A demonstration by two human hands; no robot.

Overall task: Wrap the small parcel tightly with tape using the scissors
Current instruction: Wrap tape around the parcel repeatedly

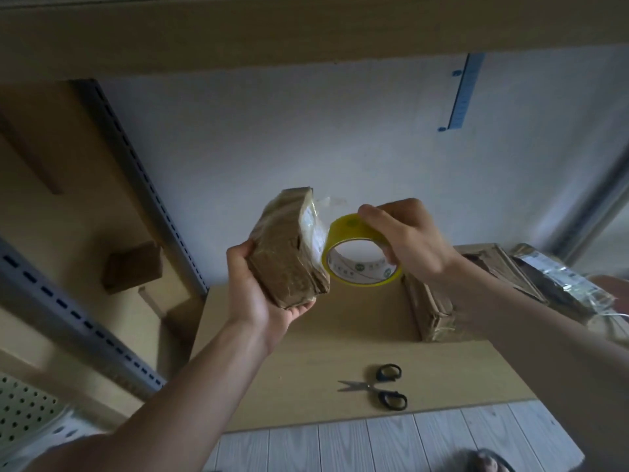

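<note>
My left hand grips a small brown parcel from below and holds it tilted above the table. A white label shows on its right face under clear tape. My right hand holds a yellow tape roll right beside the parcel, and a stretch of clear tape runs from the roll onto the parcel's top edge. Black-handled scissors lie open on the wooden table, below and in front of both hands.
Two larger taped cardboard parcels lie at the table's right rear. A metal shelf rack with a small brown box stands on the left. A white wall is behind. Pale plank floor shows below the table's front edge.
</note>
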